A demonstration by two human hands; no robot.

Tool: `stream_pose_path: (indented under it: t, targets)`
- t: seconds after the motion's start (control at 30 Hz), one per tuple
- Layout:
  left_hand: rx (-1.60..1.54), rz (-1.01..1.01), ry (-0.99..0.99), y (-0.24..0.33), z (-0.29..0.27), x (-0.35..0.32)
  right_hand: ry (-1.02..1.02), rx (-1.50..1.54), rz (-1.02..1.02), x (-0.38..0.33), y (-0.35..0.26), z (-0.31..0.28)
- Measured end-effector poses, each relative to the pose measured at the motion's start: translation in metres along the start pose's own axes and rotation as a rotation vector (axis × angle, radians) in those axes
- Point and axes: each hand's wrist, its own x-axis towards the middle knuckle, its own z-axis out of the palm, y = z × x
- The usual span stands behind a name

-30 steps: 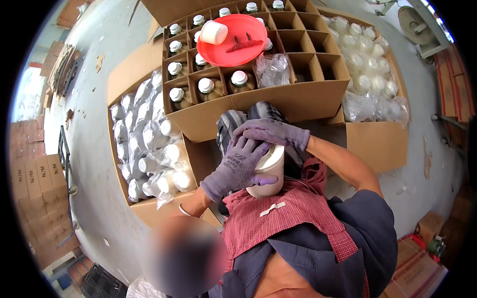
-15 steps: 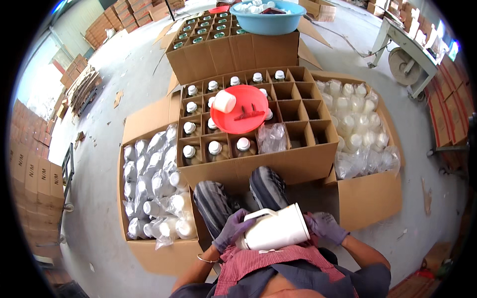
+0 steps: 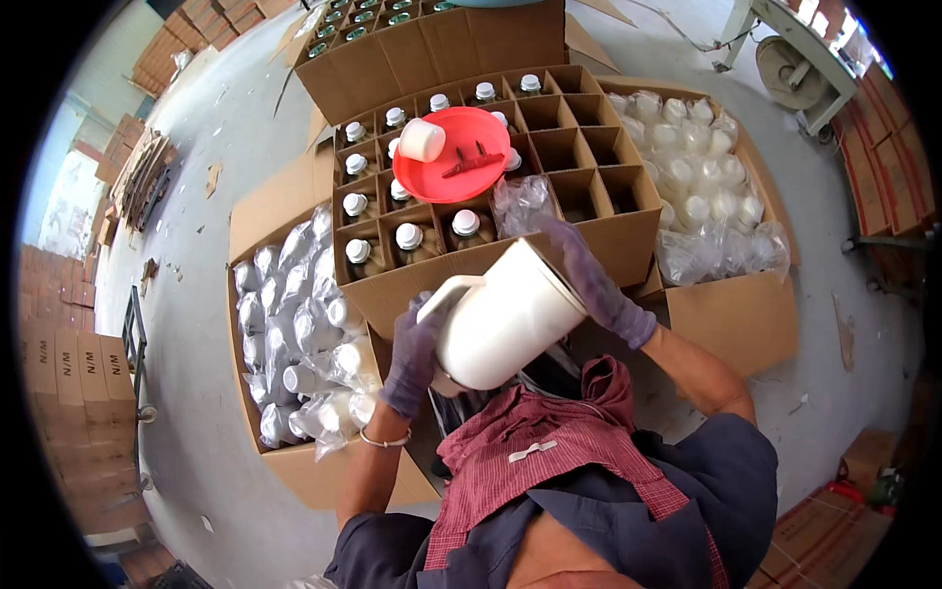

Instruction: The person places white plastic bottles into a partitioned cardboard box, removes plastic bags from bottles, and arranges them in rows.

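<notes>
A white jug [image 3: 510,319] with a looped side handle is tilted in front of my chest, its wide end toward the upper right. My left hand [image 3: 412,344], in a purple glove, is closed around its handle side and base. Also gloved, my right hand [image 3: 596,285] lies along the wide end with its fingers stretched out, slightly blurred; its thumb is hidden. Just beyond stands a divided carton [image 3: 579,240] of white-capped bottles [image 3: 466,224]. A red plate [image 3: 429,182] rests on the bottles, bearing a white cup [image 3: 422,140] and small dark red pieces [image 3: 473,165].
Open cartons of plastic-wrapped white-capped containers flank me, left [image 3: 285,324] and right [image 3: 702,177]. Crumpled clear plastic [image 3: 523,206] sits in the divided carton. Another bottle carton [image 3: 432,59] stands behind, under a blue basin [image 3: 500,3]. A wheeled white table [image 3: 785,54] is far right.
My hands have raised the jug from my lap and tilted its wide end upward. The right hand's fingers have straightened along that end. The view has tipped downward.
</notes>
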Motion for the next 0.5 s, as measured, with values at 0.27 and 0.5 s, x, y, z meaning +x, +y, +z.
stream_pose_path:
  t: [0.27,0.5]
  targets:
    - [0.780,0.734,-0.112,0.032,0.000,0.010,-0.048,0.342,0.383,0.018,0.008,0.006]
    - [0.513,0.701,0.117,0.019,0.006,0.007,-0.186,0.379,0.104,0.015,0.035,0.004]
